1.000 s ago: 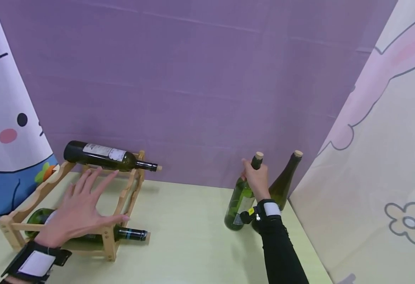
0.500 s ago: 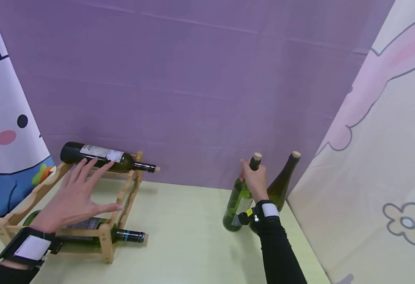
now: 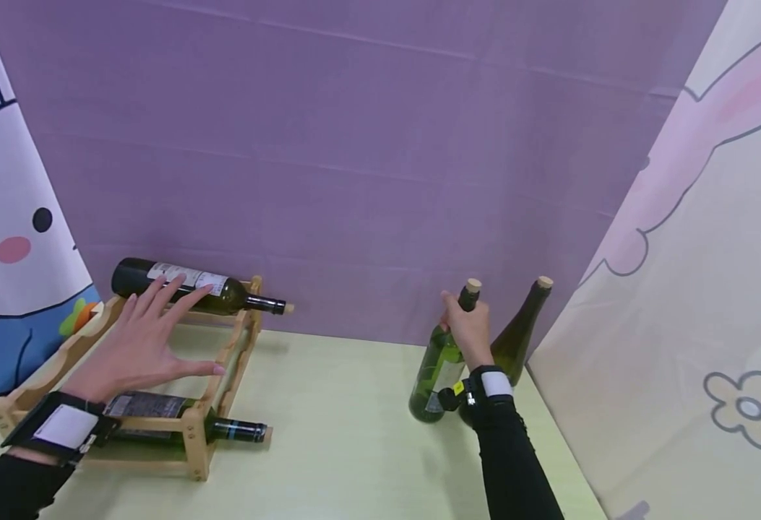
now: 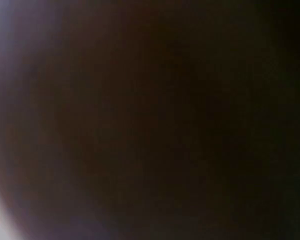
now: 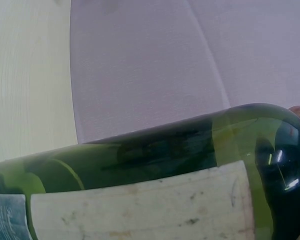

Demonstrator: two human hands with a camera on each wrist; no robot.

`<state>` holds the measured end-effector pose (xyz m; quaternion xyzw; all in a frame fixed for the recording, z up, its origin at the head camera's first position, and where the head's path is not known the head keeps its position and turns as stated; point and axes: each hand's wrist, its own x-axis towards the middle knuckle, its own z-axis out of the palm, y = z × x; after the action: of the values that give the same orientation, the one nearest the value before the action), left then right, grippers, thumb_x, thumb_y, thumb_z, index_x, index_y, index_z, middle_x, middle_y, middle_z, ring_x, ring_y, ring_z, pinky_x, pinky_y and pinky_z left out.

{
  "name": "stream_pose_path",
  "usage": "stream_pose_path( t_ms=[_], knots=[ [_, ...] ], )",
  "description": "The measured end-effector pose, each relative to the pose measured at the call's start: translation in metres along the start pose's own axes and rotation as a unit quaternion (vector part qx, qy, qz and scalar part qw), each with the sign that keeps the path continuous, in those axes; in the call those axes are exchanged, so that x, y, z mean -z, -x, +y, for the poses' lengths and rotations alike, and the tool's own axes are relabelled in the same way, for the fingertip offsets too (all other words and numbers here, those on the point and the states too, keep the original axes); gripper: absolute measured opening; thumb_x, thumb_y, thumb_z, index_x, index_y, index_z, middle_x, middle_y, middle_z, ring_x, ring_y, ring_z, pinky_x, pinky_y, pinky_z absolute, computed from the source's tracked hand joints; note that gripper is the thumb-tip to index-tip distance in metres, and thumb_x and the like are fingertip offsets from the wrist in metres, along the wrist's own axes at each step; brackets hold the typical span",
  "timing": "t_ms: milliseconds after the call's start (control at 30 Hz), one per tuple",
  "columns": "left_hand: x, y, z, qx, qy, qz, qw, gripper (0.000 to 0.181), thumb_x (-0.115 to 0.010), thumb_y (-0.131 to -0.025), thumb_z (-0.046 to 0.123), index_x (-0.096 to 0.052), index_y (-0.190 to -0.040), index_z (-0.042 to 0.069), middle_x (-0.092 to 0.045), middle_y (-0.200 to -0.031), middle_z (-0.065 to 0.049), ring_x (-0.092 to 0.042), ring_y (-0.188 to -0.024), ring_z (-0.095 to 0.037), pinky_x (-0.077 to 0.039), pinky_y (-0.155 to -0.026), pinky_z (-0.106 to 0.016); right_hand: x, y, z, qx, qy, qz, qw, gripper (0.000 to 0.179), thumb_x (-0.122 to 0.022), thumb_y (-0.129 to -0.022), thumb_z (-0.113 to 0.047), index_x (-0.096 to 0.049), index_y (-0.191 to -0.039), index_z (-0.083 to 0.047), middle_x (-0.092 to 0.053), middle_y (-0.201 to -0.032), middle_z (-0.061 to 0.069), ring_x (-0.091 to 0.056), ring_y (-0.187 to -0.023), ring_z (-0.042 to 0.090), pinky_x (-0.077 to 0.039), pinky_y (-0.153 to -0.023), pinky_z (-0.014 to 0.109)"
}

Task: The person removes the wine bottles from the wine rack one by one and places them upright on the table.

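Purple backdrop (image 3: 354, 180), your right hand (image 3: 473, 336) grips the green bottle (image 3: 435, 365) by its neck, lower right; left hand (image 3: 138, 354) spread over the rack (image 3: 194, 440), lower left. Probably grasp stage; lifting wants a steady hold.

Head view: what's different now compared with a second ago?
The left grip has moved forward over the wooden rack; its fingertips now overlap the label on the upper bottle. Whether they touch is unclear. More of the lower bottle's label shows. Nothing was visibly let go: the right grip still holds the green bottle by its neck, beside the dark bottle.
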<state>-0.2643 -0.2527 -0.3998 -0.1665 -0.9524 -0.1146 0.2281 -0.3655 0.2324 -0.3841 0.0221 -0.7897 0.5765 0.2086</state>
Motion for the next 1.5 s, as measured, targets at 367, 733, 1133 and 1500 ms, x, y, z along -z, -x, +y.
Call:
stream_pose_path(
  t_ms=[367,733,1133,1500],
  knots=[
    [0.009,-0.005,-0.002,-0.008,-0.006,0.009,0.9999,0.121,-0.073,-0.063,0.073,-0.024,-0.159,0.018,-0.012,-0.161,-0.025,0.005,-0.146,-0.042,0.004,-0.109,-0.068,0.002,0.000,-0.003,-0.005,-0.002,-0.006,1.0000,0.046,-0.061,-0.093,-0.045,-0.051,-0.070,-0.006,-0.053,-0.058,0.006,-0.057,-0.056,0.021,-0.041,-0.056,0.032],
    [0.016,-0.011,0.001,-0.017,-0.013,0.013,0.9997,0.122,-0.072,-0.062,0.076,-0.023,-0.160,0.022,-0.012,-0.162,-0.022,0.003,-0.147,-0.040,0.003,-0.109,-0.068,0.004,0.002,-0.003,-0.002,0.007,-0.003,1.0000,0.044,-0.060,-0.094,-0.043,-0.051,-0.072,-0.006,-0.053,-0.059,0.005,-0.056,-0.056,0.021,-0.041,-0.055,0.032],
    [0.022,-0.032,-0.003,-0.017,-0.020,-0.017,0.9995,0.124,-0.074,-0.059,0.075,-0.022,-0.159,0.023,-0.015,-0.159,-0.026,-0.004,-0.145,-0.045,0.000,-0.109,-0.069,0.009,0.002,-0.005,-0.010,0.014,0.005,0.9998,0.045,-0.060,-0.094,-0.046,-0.051,-0.073,-0.006,-0.053,-0.060,0.005,-0.054,-0.056,0.020,-0.040,-0.056,0.033],
    [0.013,-0.044,-0.025,-0.003,-0.014,-0.042,0.9990,0.127,-0.075,-0.056,0.077,-0.025,-0.159,0.020,-0.017,-0.158,-0.026,-0.006,-0.144,-0.048,-0.004,-0.107,-0.073,0.009,0.006,-0.004,-0.004,0.019,0.007,0.9998,0.045,-0.060,-0.094,-0.045,-0.053,-0.071,-0.006,-0.054,-0.059,0.005,-0.056,-0.057,0.021,-0.040,-0.056,0.034]
  ],
)
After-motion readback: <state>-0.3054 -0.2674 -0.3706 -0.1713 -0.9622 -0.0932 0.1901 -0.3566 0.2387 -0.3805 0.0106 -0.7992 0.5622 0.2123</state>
